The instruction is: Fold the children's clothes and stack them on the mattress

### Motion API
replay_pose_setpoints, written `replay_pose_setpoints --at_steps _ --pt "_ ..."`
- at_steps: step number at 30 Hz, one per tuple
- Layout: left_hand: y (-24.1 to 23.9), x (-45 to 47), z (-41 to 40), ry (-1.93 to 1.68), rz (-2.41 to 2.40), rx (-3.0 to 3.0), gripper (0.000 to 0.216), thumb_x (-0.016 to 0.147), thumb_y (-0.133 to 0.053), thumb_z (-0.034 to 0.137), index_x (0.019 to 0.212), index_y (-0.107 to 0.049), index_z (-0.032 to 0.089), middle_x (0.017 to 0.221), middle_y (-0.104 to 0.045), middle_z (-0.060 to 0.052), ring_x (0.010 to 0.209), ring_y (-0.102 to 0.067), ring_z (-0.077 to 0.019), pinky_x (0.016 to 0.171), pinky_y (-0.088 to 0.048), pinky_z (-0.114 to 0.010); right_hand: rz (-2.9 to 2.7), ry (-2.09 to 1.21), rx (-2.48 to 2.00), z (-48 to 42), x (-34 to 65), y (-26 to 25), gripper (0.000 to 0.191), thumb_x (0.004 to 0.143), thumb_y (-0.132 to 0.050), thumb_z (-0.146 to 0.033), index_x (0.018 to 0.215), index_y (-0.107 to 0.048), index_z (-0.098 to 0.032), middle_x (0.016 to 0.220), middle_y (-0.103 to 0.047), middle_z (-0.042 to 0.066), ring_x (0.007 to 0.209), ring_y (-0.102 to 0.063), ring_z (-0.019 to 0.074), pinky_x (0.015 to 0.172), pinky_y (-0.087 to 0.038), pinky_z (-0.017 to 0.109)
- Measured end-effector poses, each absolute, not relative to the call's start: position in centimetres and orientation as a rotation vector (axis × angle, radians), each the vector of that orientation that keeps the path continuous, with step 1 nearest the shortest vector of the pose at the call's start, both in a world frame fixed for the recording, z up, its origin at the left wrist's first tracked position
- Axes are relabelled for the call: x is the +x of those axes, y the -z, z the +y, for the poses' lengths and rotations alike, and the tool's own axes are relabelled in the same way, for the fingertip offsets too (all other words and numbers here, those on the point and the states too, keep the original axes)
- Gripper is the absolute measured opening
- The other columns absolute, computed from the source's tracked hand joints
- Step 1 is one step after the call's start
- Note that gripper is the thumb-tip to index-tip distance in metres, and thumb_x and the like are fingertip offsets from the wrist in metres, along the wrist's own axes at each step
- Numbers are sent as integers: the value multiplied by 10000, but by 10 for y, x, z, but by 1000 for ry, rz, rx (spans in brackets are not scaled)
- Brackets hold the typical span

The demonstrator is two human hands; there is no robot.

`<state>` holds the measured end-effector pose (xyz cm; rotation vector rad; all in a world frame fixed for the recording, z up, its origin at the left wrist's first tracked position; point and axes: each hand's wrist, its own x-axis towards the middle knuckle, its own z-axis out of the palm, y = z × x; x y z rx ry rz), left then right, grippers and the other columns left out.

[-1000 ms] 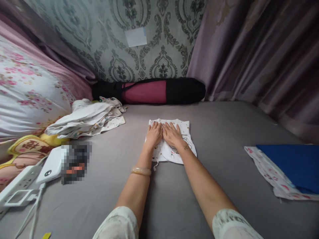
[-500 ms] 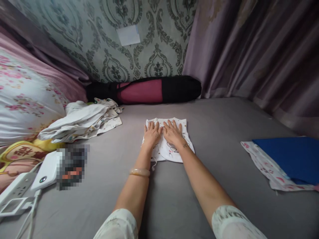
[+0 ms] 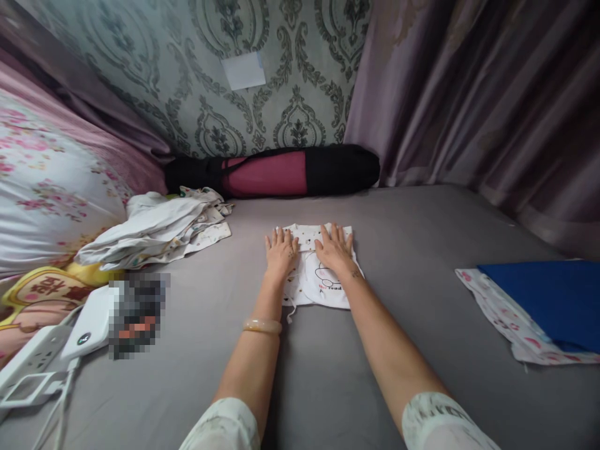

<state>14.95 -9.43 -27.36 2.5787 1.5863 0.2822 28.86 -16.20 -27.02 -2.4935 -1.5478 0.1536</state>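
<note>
A small folded white garment (image 3: 313,284) with a cartoon print and coloured dots lies on the grey bed sheet (image 3: 403,262). Both my hands rest flat on it, palms down, fingers stretched out. My left hand (image 3: 280,251) presses its left part; a pale bangle (image 3: 262,325) sits on that wrist. My right hand (image 3: 335,249) presses its upper right part. A gap of cloth shows between the two hands.
A heap of white clothes (image 3: 159,226) lies to the left by a floral pillow (image 3: 47,181). A black and pink roll bag (image 3: 276,172) lies against the wall. At the right sits a blue folder (image 3: 548,300) on floral cloth (image 3: 504,325). A white power strip (image 3: 32,362) is at the lower left.
My hands have slid apart across the garment, the left toward its left side and the right toward its right, still flat on it.
</note>
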Motion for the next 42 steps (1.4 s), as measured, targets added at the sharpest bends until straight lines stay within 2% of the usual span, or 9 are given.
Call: replay_pose_setpoints --at_steps 3,6,8,14,20,26,31,35,42 --pt "273 145 -91 -270 1624 2519 613 986 -180 431 1487 -342 116 1586 -246 -114 1480 -122 -305 1196 -121 -513 -1424 -140 -2584 -162 294 269 711 958 -317 -481 1538 -193 -90 1600 -104 204 1468 -57 333 1146 -31 554" --pt "274 142 -88 -166 1618 2435 641 974 -198 455 1501 -306 107 1594 -214 -114 1473 -149 -325 1184 -143 -542 -1374 -209 -2638 -161 297 274 759 957 -254 -512 1512 -219 5 1585 -156 221 1466 -74 327 1159 -67 518" --pt "274 142 -88 -158 1620 2414 640 971 -198 454 1507 -290 116 1599 -195 -110 1472 -152 -325 1180 -140 -551 -1377 -216 -2641 -160 297 278 767 957 -236 -514 1509 -222 18 1584 -166 214 1466 -74 327 1161 -85 509" --pt "268 141 -90 -180 1622 2415 634 976 -186 460 1499 -304 123 1591 -230 -109 1475 -137 -325 1171 -135 -579 -1368 -264 -2615 -161 300 273 767 956 -246 -531 1512 -234 -2 1582 -167 219 1465 -85 333 1154 -97 524" --pt "266 153 -98 -370 1523 2631 610 992 -155 443 1475 -357 131 1573 -287 -111 1483 -140 -268 1208 -81 -483 -1462 -71 -2503 -161 298 267 605 1003 -193 -445 1530 -256 -155 1595 -174 171 1469 -91 308 1147 -51 544" --pt "278 158 -96 -168 1533 2521 683 977 -162 527 1484 -314 95 1574 -245 -184 1477 -144 -310 1185 -116 -521 -1431 -150 -2582 -160 298 277 615 1004 -201 -450 1515 -304 -123 1575 -232 186 1453 -155 325 1146 -105 515" --pt "270 158 -99 -222 1519 2553 662 986 -150 498 1478 -334 96 1570 -260 -182 1475 -154 -312 1185 -91 -537 -1426 -76 -2533 -160 295 270 598 1006 -228 -434 1519 -289 -132 1578 -218 191 1459 -137 328 1141 -90 546" --pt "266 161 -105 -320 1486 2654 592 998 -163 417 1479 -345 122 1563 -297 -149 1473 -175 -288 1199 -84 -510 -1648 -40 -2366 -160 280 263 551 1006 -221 -366 1524 -280 -186 1605 -170 131 1474 -86 293 1146 -43 562" --pt "278 159 -103 -178 1435 2584 571 997 -207 396 1501 -317 152 1571 -283 -135 1460 -215 -307 1184 -154 -512 -1792 -186 -2294 -160 265 272 531 989 -219 -313 1489 -367 -213 1577 -283 68 1454 -178 272 1155 -108 538"
